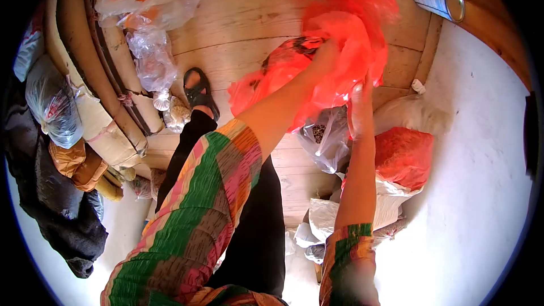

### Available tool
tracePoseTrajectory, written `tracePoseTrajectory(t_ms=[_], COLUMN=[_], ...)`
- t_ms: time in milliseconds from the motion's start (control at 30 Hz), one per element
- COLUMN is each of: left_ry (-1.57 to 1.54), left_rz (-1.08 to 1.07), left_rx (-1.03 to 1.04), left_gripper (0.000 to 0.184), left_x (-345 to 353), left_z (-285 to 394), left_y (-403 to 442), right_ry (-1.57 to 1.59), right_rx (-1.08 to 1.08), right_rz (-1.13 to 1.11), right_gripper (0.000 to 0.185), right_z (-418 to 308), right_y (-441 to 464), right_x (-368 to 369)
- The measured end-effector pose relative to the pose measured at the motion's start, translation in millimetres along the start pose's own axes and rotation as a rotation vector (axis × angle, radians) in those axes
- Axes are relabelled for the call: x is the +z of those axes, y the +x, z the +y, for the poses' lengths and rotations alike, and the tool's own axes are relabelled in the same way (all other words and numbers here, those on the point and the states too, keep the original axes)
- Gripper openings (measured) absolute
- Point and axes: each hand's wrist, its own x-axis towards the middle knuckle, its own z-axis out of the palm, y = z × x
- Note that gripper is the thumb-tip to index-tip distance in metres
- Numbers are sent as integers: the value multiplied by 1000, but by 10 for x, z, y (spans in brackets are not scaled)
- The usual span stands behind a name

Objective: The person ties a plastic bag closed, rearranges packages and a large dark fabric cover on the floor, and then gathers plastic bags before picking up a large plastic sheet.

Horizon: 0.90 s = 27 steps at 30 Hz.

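A thin red plastic bag point(340, 51) is spread out in front of me, its upper part smeared by motion. My left hand point(327, 50) reaches into or behind the bag, and the plastic hides its fingers. At the bag's lower right edge is my right hand point(358, 105), held against the plastic; its grip is hard to make out. Just under the red bag, beside my right hand, sits a clear plastic bag point(328, 139) with something dark inside.
A can point(437, 0) lies at the upper right. Clear bags point(152, 56) hang at the left near cardboard point(102, 130). Another red bag point(403, 157) stands right of my right forearm, by the white wall point(476, 136). My sandalled foot point(199, 93) is on the wooden floor point(226, 51).
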Motion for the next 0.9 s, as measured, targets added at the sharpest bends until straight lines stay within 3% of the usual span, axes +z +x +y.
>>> tracePoseTrajectory(t_ms=[33, 100, 133, 200, 233, 267, 300, 367, 433, 533, 600, 700, 800, 867, 900], left_ry=[85, 168, 211, 290, 274, 278, 412, 551, 501, 272, 310, 628, 828, 652, 625], left_rz=[1, -226, -336, -558, -571, -581, -579, -585, -521, -554, -422, -169, -100, -91, -104], left_rx=[-16, 4, 15, 31, 78, 78, 50, 25, 320, 310, 292, 527, 505, 688, 696], left_gripper=[24, 26, 27, 31, 34, 34, 34, 34, 28, 28, 27, 34, 57, 77, 77], left_x=[47, 35, 17, 52, 75, 95, 94, 78, -27, -385, -603, -739, -597, -391, -181], left_z=[172, 470, 584, 614, 567, 563, 586, 586, 581, 1090, 1138, 1034, 607, 491, 432], left_y=[-35, -171, -222, -286, -320, -356, -422, -615, -835, -938, -784, -116, 719, 1181, 1441], right_ry=[8, -477, -469, -668, -469, -464, -844, -1209, -1336, -1255, -1170, -1057, -976, -951, -941], right_rx=[-2, -139, -145, -80, -173, -171, 9, 206, 280, 246, 214, 149, 78, 41, 26], right_rz=[7, 166, 173, 470, 475, 485, 471, 447, 498, 594, 583, 550, 525, 513, 514], right_gripper=[81, 88, 88, 88, 68, 68, 57, 47, 45, 44, 42, 41, 39, 38, 38], right_z=[105, 359, 427, 561, 721, 868, 996, 1049, 1116, 1156, 1243, 1404, 1555, 1671, 1720], right_y=[-6, 3, 51, 181, 270, 314, 337, 292, 247, 232, 234, 234, 249, 273, 259], right_x=[-56, -185, -241, -463, -674, -905, -1126, -1402, -1542, -1740, -1852, -1900, -1825, -1835, -1855])
